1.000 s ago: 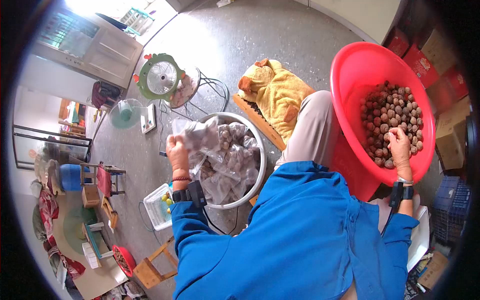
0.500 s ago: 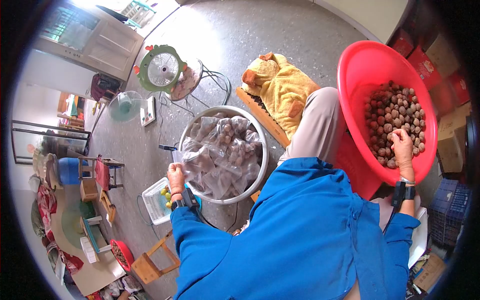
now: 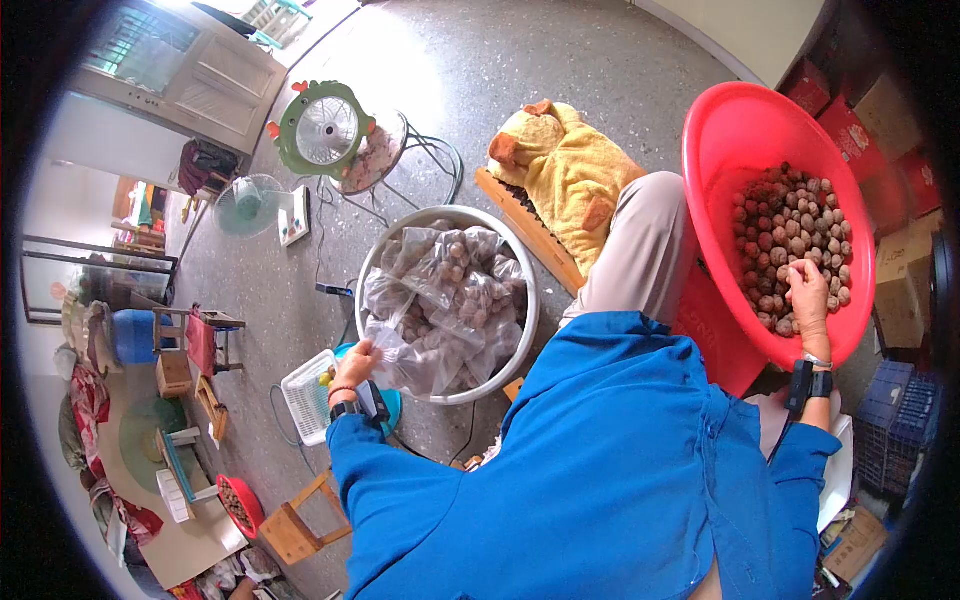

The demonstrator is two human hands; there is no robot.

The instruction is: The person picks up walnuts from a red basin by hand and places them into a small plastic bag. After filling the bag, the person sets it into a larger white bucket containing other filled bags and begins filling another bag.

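My left hand (image 3: 355, 366) is closed on the edge of a clear plastic bag (image 3: 405, 362) at the near left rim of a pale round tub (image 3: 533, 310). Inside the tub lie several clear bags (image 3: 455, 270) with brown, round nuts in them. To the right, my right hand (image 3: 810, 296) reaches into a tilted red basin (image 3: 720, 130) over loose walnuts (image 3: 790, 225). Its fingers are curled together among the nuts; what they grip is hidden.
A yellow plush cloth (image 3: 560, 160) lies over a wooden frame beside my knee. Near my left wrist stands a white basket (image 3: 308, 395) with yellow-green fruit. A green fan (image 3: 322, 130) stands farther off; blue crates (image 3: 885, 410) are at the right.
My left hand has moved slightly down and right, turning toward the tub with the plastic bag. My right hand stays among the walnuts, shifting only a little.
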